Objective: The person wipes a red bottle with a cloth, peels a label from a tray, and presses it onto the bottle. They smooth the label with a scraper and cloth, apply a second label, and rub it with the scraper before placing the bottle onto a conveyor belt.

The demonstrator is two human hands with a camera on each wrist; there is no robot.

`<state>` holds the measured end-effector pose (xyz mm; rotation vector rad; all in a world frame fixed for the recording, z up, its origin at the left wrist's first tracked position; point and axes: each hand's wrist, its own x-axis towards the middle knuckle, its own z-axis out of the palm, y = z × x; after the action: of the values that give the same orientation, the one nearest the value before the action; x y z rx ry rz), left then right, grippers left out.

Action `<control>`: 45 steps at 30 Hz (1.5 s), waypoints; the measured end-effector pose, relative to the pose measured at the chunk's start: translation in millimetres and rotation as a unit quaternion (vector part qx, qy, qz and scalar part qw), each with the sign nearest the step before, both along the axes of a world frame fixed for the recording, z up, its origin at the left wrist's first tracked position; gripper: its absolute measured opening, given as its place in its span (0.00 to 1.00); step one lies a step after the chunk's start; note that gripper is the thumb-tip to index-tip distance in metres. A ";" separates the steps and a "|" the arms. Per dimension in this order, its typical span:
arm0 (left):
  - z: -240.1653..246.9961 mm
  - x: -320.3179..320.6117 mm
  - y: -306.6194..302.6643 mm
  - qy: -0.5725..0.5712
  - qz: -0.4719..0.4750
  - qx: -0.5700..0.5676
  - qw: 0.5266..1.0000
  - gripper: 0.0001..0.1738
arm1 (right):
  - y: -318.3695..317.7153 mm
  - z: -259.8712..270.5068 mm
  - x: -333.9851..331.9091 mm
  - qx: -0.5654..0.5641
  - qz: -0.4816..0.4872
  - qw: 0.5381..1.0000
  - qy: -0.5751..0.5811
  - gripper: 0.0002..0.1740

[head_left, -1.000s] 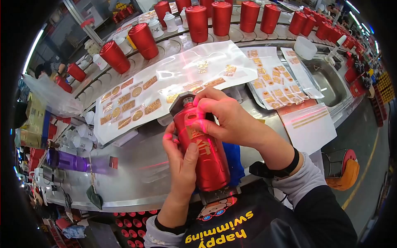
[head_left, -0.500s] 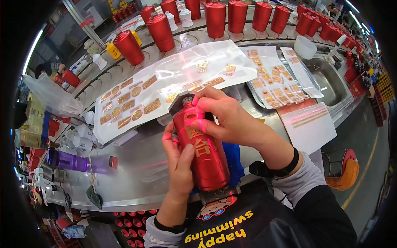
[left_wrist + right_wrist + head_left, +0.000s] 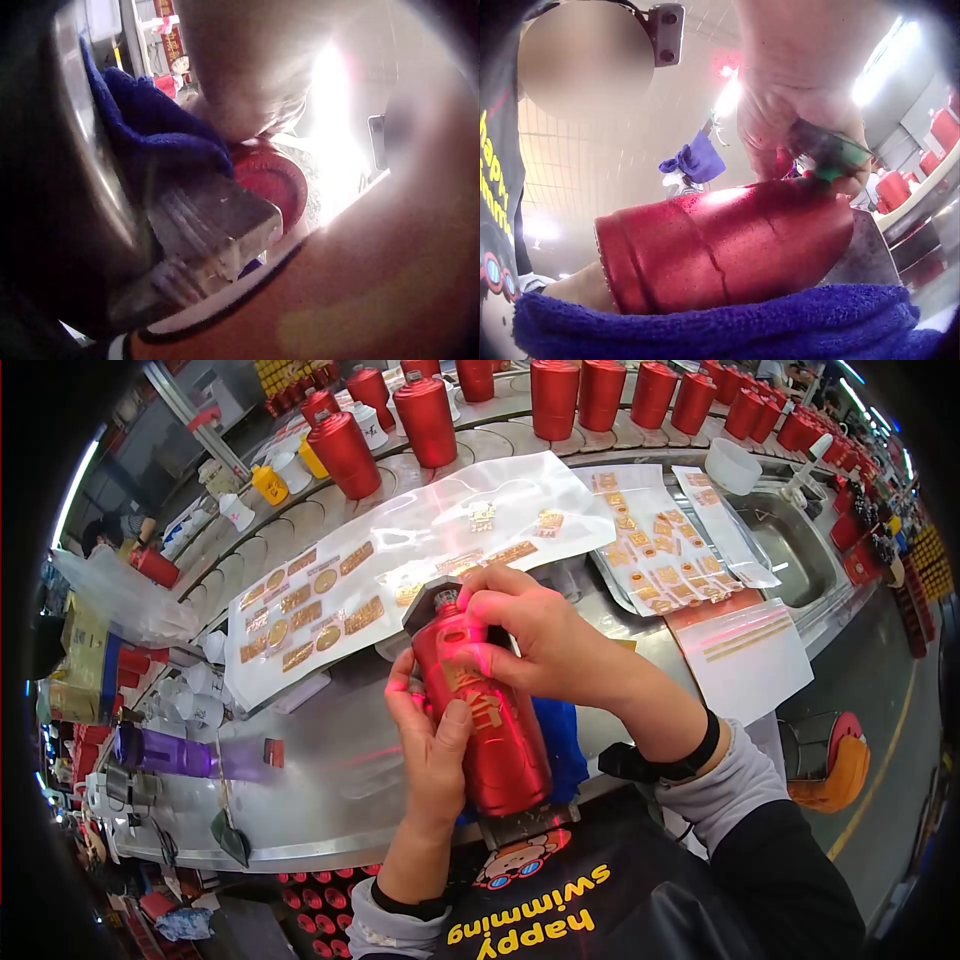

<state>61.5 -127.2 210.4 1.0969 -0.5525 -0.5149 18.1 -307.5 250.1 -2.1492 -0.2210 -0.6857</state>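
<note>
A red bottle with gold lettering lies tilted in front of the person, its neck pointing away, on a metal rest over a blue towel. The left hand grips its left side, thumb on the front by the lettering. Close over the bottle's shoulder is the right hand, fingers bent and thumb against the front. A small dark piece with a green tint is pinched in it in the right wrist view; its kind is unclear. Red light lines cross bottle and fingers. The left wrist view shows the bottle's round base.
Beyond the bottle lies a clear sheet with gold stickers; another sticker sheet rests on a tray to the right. Red bottles stand along a curved conveyor. A purple bottle lies left, a sink right.
The conveyor's bottles have shifted to the right. Both hands keep their places on the red bottle, with only slight motion; the whole view has moved a little.
</note>
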 end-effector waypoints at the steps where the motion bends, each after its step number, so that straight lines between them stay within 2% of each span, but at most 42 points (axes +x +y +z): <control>1: 3.2 -1.1 -0.4 -0.009 0.005 0.024 1.000 0.42 | 0.1 0.4 0.1 0.000 0.002 1.000 -0.002 0.11; 3: 12.6 -5.3 -1.4 -0.029 0.015 0.073 0.997 0.44 | 0.3 0.8 0.4 0.004 0.005 1.000 -0.008 0.11; 8: 6.1 -4.1 -2.2 -0.022 0.011 0.043 0.999 0.44 | 0.4 1.9 -0.8 0.024 0.002 1.000 -0.015 0.09; 14: -0.4 -1.7 0.4 -0.026 -0.013 0.010 1.000 0.41 | -2.8 -4.4 -31.7 0.006 -0.128 0.986 -0.109 0.14; 15: -1.8 -1.2 0.6 -0.030 -0.016 0.008 0.999 0.40 | -2.4 -12.0 -41.3 -0.036 -0.111 0.989 -0.091 0.20; 18: -4.7 0.3 1.4 -0.029 -0.030 -0.006 0.999 0.39 | 11.7 -17.9 -60.3 -0.098 -0.058 0.989 -0.093 0.26; 19: -4.4 0.7 1.6 -0.031 -0.029 0.000 0.999 0.38 | 16.1 -23.8 -64.4 -0.103 -0.042 0.990 -0.086 0.30; 27: -5.6 4.5 12.7 -0.039 -0.017 0.037 0.998 0.38 | 19.2 -44.0 -78.5 -0.096 -0.061 0.993 -0.034 0.30; 29: -7.5 7.6 10.4 -0.244 0.083 0.049 0.965 0.37 | 19.1 -38.5 -77.8 -0.095 -0.065 0.992 -0.044 0.30; 30: -7.7 8.2 10.1 -0.341 0.132 0.056 0.929 0.37 | 18.8 -35.8 -76.1 -0.097 -0.060 0.992 -0.046 0.30; 33: 4.3 13.1 26.5 -0.559 0.166 0.104 0.806 0.32 | 17.8 -26.3 -69.9 -0.110 -0.049 0.992 -0.047 0.30; 37: 12.9 21.5 28.3 -0.630 0.107 0.149 0.754 0.25 | 18.4 -20.2 -62.9 -0.127 -0.049 0.990 -0.029 0.30; 40: 18.1 26.1 30.6 -0.669 0.119 0.161 0.716 0.23 | 16.2 -17.6 -63.2 -0.124 -0.057 0.991 -0.014 0.31; 43: 24.9 14.2 28.5 -0.666 0.169 0.109 0.719 0.19 | 16.2 -13.8 -62.7 -0.133 -0.063 0.989 -0.013 0.32; 45: 26.1 9.8 28.8 -0.702 0.127 0.105 0.692 0.19 | 15.6 -13.0 -62.3 -0.134 -0.065 0.989 -0.013 0.33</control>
<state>71.2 -98.5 236.5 1.6525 -1.6657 0.6881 -44.2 -292.0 237.1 -2.4299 -0.1974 -0.7962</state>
